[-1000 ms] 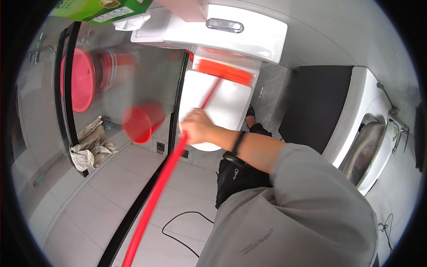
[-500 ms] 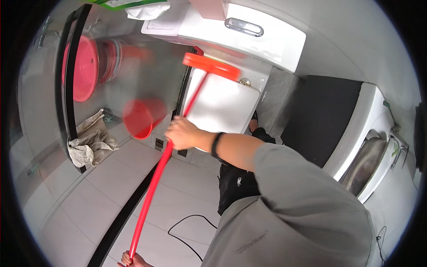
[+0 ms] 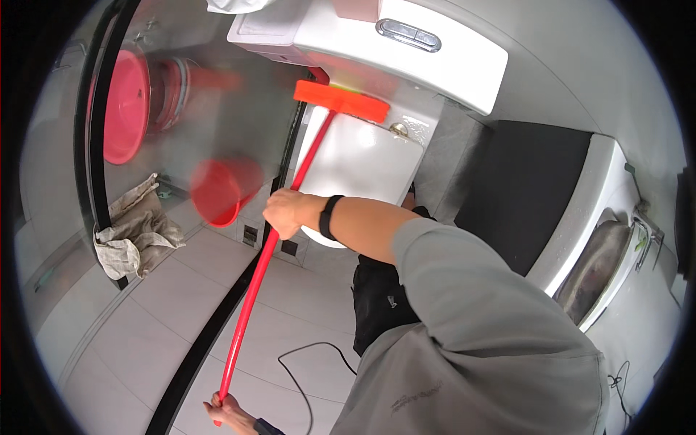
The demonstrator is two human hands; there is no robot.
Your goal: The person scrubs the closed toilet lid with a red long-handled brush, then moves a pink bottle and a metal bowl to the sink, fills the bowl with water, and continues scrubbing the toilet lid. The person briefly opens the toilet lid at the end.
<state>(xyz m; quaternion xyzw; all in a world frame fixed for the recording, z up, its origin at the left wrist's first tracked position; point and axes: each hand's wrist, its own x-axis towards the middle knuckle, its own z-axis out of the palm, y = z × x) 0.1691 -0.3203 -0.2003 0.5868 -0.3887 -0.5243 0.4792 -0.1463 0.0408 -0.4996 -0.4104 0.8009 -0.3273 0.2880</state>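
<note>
A long-handled floor brush slants across the view, its red pole [image 3: 254,290] ending in a wide orange head [image 3: 342,101]. The head rests at the back of the closed white toilet lid [image 3: 355,163], by the tank; its working side is mostly hidden. My right hand [image 3: 286,213], a black band on its wrist, is wrapped round the middle of the pole. Near the lower edge, my left hand [image 3: 230,413] grips the pole's end. Wet drops show by the lid's hinge [image 3: 399,129].
A glass partition with a black frame [image 3: 98,145] stands left; a grey cloth [image 3: 141,235] hangs over it. Behind it are a pink basin [image 3: 126,109] and a red bucket [image 3: 217,192]. A washing machine with a black top [image 3: 529,188] stands right. A thin cable [image 3: 308,348] lies on the tiles.
The brush head has shifted slightly left along the back of the toilet. My left hand has come up and right with the pole's end, showing more of its wrist. The view has shifted a little.
</note>
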